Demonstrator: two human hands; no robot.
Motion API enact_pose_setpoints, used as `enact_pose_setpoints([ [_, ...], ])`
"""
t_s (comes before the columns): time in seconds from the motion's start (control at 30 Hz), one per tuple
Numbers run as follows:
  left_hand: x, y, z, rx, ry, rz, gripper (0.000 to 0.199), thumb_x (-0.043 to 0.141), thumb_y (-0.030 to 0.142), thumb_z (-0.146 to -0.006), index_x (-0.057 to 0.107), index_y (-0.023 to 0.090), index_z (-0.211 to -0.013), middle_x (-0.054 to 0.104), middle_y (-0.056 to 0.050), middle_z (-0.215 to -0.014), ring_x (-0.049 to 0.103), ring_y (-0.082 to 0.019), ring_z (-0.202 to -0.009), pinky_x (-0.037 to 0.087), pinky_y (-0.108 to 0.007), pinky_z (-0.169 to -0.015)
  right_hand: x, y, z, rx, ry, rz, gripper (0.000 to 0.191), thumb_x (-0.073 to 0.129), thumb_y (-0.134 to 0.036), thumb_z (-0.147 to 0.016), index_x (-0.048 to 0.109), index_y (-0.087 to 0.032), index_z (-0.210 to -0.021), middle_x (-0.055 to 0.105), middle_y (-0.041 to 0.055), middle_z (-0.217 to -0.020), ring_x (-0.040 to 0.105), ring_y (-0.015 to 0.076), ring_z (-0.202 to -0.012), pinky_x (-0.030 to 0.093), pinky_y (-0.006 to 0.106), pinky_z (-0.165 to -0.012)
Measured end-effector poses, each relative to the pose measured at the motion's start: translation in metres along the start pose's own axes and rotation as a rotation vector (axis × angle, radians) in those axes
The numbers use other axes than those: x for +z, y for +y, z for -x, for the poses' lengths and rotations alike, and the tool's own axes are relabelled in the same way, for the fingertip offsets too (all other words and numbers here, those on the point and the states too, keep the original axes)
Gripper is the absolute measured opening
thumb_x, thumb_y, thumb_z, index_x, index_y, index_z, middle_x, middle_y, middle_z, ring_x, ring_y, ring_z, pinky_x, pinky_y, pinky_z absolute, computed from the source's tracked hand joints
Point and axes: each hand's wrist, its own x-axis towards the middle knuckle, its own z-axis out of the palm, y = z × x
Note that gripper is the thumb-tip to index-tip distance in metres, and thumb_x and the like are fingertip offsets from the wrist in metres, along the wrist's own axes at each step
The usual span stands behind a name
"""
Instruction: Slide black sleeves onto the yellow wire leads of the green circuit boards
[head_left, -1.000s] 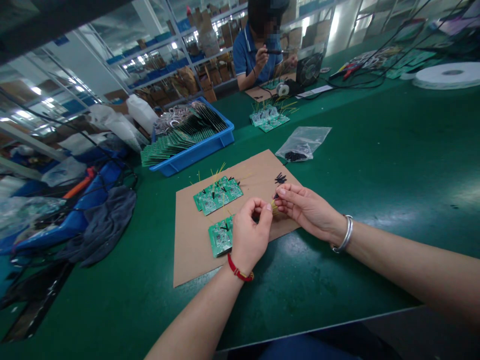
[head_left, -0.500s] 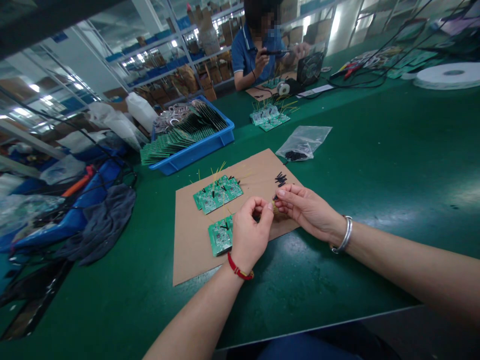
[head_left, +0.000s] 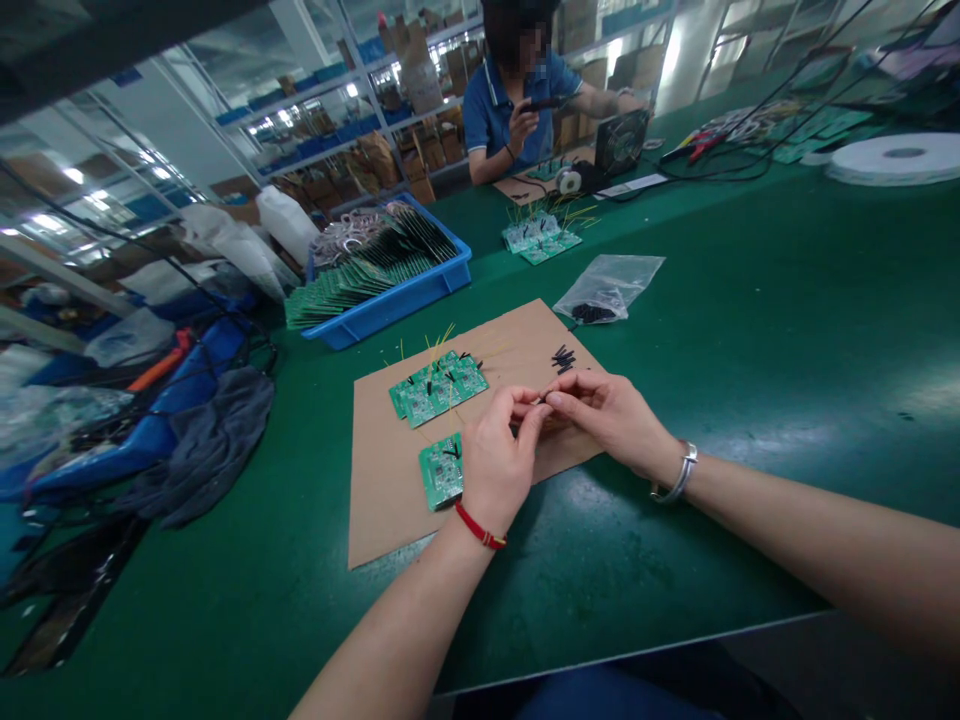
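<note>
My left hand [head_left: 498, 455] is closed in a pinch over the right part of a green circuit board [head_left: 437, 474], with a thin yellow wire at its fingertips, mostly hidden now. Fingertip to fingertip with it, my right hand [head_left: 622, 418] pinches a short black tube [head_left: 543, 398]. The board lies on a cardboard sheet [head_left: 382, 515] and carries small black pieces. Behind it, several overlapping circuit boards [head_left: 442, 392] have yellow wires sticking up. A small pile of black tubes [head_left: 563, 359] lies just beyond my right hand.
A clear plastic bag [head_left: 619, 283] with black pieces lies behind the cardboard. At back left stands a blue bin [head_left: 390, 300] full of boards. Across the green table [head_left: 750, 400] sits a co-worker [head_left: 480, 115], with more wired boards [head_left: 541, 238] in front. A dark cloth [head_left: 217, 440] lies left.
My right hand has brought the black tube left against my left fingertips, and the yellow wire is less visible. The co-worker's far arm has reached out over the black fan unit.
</note>
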Motion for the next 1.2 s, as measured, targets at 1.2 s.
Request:
enact_pose_setpoints([
  [1.2, -0.025, 0.025, -0.002, 0.402, -0.005, -0.774, 0.01, 0.056, 0.016, -0.086, 0.063, 0.017, -0.094, 0.064, -0.008, -0.111, 0.052, -0.026, -0.113, 0.036, -0.045, -0.096, -0.005, -0.005, -0.006, -0.179, 0.056, 0.044, 0.015, 0.056, -0.031, -0.088, 0.058, -0.016, -0.086, 0.061, 0.0009, -0.079, 0.062, 0.01, -0.068, 0.052, 0.026, -0.068],
])
